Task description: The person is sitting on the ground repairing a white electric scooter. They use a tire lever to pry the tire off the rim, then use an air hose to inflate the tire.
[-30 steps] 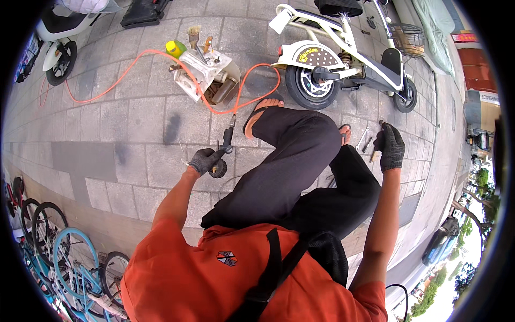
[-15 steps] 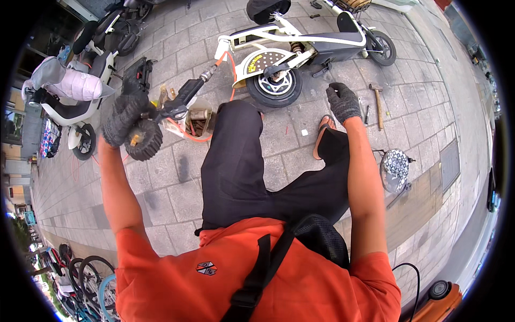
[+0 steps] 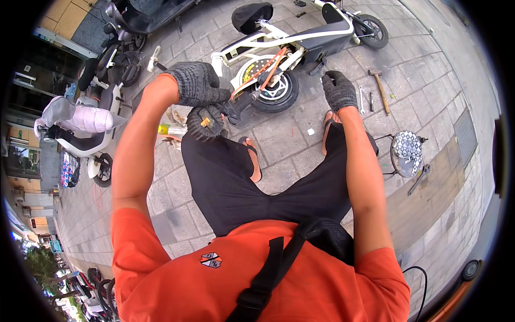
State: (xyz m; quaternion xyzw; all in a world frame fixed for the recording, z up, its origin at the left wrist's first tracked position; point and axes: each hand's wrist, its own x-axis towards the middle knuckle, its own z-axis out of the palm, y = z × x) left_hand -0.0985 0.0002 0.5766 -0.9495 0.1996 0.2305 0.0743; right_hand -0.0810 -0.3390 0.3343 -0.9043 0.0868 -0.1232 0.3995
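My left hand (image 3: 199,85), in a dark grey knit glove, is closed round a tyre inflator. Its round gauge (image 3: 205,122) in a ridged black rubber cover hangs below the fingers, and its black body points at the wheel. An orange hose (image 3: 271,64) crosses in front of a white electric scooter (image 3: 303,37) lying on its side. The scooter's near wheel (image 3: 278,92) has a black tyre and white hub. Right of that wheel, my gloved right hand (image 3: 340,91) is raised with its fingers curled together; whatever they hold, if anything, is too small to name.
A hammer (image 3: 380,92), a wrench (image 3: 361,100) and a short dark tool (image 3: 371,101) lie on the paving at right. Nearer stands a stool with a checkered seat (image 3: 406,153), beside another wrench (image 3: 419,179). A parked white scooter (image 3: 88,137) stands at left.
My left hand has swung right with the inflator, up to the scooter's near wheel. The orange hose now lies across that wheel. The right hand stays curled, and the whole view has shifted.
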